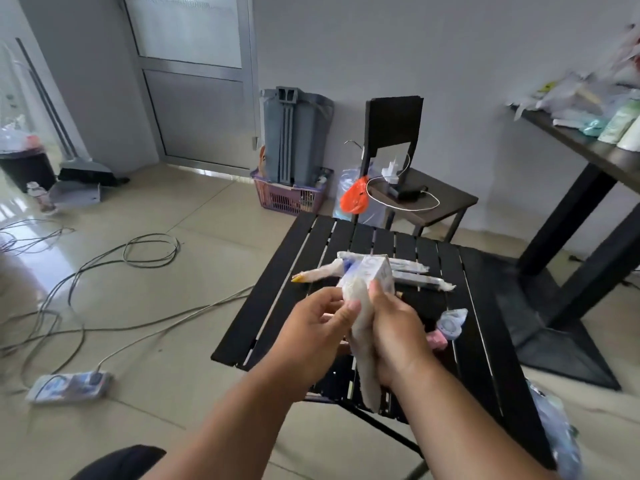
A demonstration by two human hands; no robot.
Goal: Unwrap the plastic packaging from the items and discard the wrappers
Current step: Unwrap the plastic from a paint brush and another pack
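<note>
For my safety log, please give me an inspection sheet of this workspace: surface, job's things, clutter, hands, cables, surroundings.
Surface: black slatted table.
Job's things: wrapped item held over the table; small white box, wrapped sticks, pale blue packet on it.
Clutter: plastic bag at the table's right edge.
Hands: left hand pinches the wrapping; right hand grips the item.
Cables: loose cables and power strip on the floor.
Surroundings: chair, grey bin, broom, door.

We raise both forearms together: our right hand [398, 327] is curled in a grip, and our left hand [313, 327] pinches with thumb and fingertips.
</note>
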